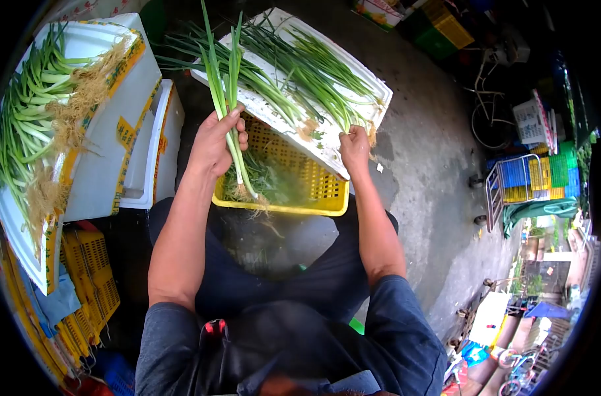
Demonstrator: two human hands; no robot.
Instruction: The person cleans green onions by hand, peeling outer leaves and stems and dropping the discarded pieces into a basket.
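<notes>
My left hand (216,142) is closed around a few green onions (233,86), held upright with the leaves pointing away and the pale rooted ends hanging over a yellow plastic crate (287,210). Green trimmings (264,181) lie in that crate. On a white foam lid (281,20) resting over the crate's far side, more green onions (307,72) are spread out. My right hand (356,148) is at the lid's near right edge, its fingers pinched on the root end of one of the lying onions.
On the left, a pile of green onions (56,92) with matted roots lies on a white foam box (102,178). Yellow crates (92,284) stand below it. A cart (512,188) with coloured crates is on the right, beyond wet concrete floor (426,165).
</notes>
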